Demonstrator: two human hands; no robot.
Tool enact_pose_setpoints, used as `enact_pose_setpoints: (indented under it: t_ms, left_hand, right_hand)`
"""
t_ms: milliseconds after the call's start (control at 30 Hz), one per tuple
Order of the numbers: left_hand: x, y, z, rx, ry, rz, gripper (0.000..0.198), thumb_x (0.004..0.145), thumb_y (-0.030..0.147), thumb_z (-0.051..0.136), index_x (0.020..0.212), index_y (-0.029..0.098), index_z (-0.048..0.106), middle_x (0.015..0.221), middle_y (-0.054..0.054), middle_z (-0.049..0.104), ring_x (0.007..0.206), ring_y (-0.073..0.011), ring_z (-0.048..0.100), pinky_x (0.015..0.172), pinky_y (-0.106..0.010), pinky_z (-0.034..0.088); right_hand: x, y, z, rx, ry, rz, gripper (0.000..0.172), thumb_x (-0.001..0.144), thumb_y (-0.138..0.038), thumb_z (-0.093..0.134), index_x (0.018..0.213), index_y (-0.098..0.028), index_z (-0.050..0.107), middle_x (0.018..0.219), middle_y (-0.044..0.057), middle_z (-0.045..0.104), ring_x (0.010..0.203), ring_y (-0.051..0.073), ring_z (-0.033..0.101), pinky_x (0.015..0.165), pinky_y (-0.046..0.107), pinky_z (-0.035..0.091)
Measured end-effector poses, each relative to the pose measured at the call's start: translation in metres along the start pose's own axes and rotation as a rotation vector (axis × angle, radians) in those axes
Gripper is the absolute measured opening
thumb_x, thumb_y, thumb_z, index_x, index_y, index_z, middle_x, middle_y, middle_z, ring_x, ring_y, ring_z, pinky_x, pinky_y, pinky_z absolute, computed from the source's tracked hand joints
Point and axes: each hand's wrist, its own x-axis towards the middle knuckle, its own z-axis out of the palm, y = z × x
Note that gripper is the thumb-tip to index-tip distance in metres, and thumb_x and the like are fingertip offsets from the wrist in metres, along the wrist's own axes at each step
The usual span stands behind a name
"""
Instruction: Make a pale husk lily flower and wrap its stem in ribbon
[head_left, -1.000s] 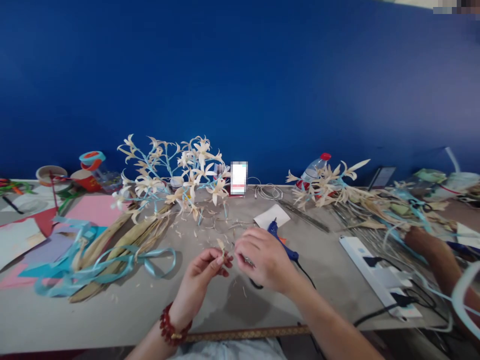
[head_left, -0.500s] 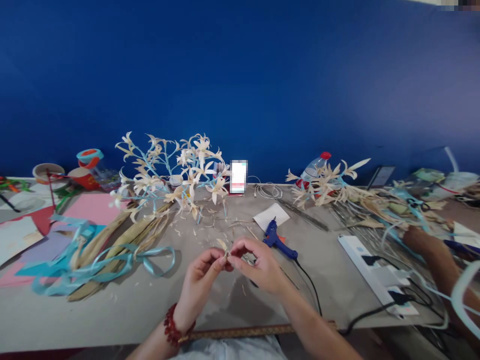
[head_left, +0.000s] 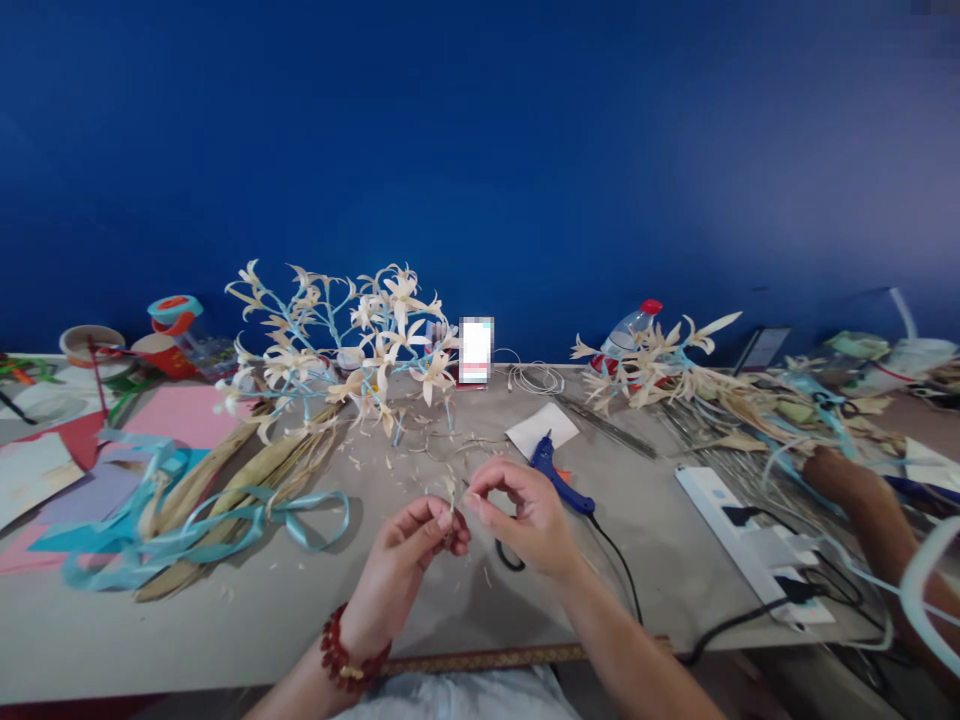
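Note:
My left hand (head_left: pixel 409 555), with a red bead bracelet at the wrist, is closed in a pinch on a small pale dried-leaf petal (head_left: pixel 450 491) held upright over the grey table (head_left: pixel 315 610). My right hand (head_left: pixel 517 510) is right beside it, thumb and forefinger pinched at the same petal. A blue glue gun (head_left: pixel 559 480) lies just behind my right hand, its black cord running toward me. A branch of pale handmade flowers on light-blue stems (head_left: pixel 352 345) lies further back on the left.
Light-blue ribbon and long dried leaves (head_left: pixel 225 500) lie at the left beside coloured paper sheets (head_left: pixel 187 415). A white power strip (head_left: pixel 742 540) and another pile of flowers (head_left: pixel 660 370) sit right. Another person's arm (head_left: pixel 862 500) rests at the far right. Tape rolls stand at the back left.
My right hand moved left off the glue gun area to meet my left hand at the petal. My left hand stayed nearly still, holding the petal.

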Motion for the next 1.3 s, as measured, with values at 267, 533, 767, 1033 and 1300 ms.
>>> enact_pose_setpoints:
  t_ms: [267,533,767,1033,1300]
  left_hand:
    - [-0.001,-0.001,-0.001,-0.023,-0.041,-0.014,0.013,0.084,0.024,0.066,0.076,0.014,0.068,0.074,-0.005,0.065,0.072,-0.0147,0.058,0.069,-0.025,0.045]
    - [-0.001,0.0,0.0,-0.013,-0.058,-0.021,0.014,0.084,0.025,0.065,0.076,0.014,0.068,0.074,-0.005,0.065,0.071,-0.0145,0.057,0.069,-0.025,0.045]
    - [-0.003,0.001,0.001,-0.01,-0.052,-0.034,0.015,0.082,0.027,0.067,0.074,0.014,0.067,0.073,-0.006,0.065,0.069,-0.0148,0.057,0.069,-0.026,0.044]
    - [-0.001,-0.001,0.0,-0.009,-0.051,-0.032,0.015,0.081,0.028,0.068,0.074,0.015,0.068,0.072,-0.005,0.064,0.069,-0.0153,0.057,0.068,-0.026,0.044]
    - [-0.001,-0.001,-0.001,0.014,-0.044,-0.023,0.017,0.082,0.029,0.068,0.076,0.014,0.069,0.073,-0.006,0.065,0.07,-0.0155,0.056,0.069,-0.026,0.044]
  right_hand:
    - [0.002,-0.002,0.002,-0.056,0.004,-0.06,0.006,0.08,-0.017,0.063,0.075,-0.021,0.064,0.072,0.001,0.065,0.069,0.016,0.062,0.068,0.03,0.049]
    - [0.002,-0.001,0.004,-0.106,0.01,-0.085,0.005,0.081,-0.017,0.063,0.077,-0.021,0.063,0.073,0.002,0.066,0.07,0.017,0.062,0.069,0.03,0.049]
    - [0.003,-0.004,0.005,-0.137,0.034,-0.112,0.006,0.081,-0.017,0.061,0.077,-0.021,0.062,0.072,0.002,0.065,0.069,0.017,0.062,0.067,0.031,0.05]
    - [-0.002,0.0,0.007,-0.156,0.056,-0.11,0.008,0.079,-0.014,0.06,0.078,-0.022,0.061,0.074,0.001,0.064,0.07,0.017,0.061,0.068,0.03,0.048]
    - [-0.004,-0.001,0.011,-0.153,0.083,-0.09,0.009,0.079,-0.014,0.059,0.075,-0.022,0.058,0.072,0.0,0.061,0.068,0.017,0.059,0.067,0.03,0.048]
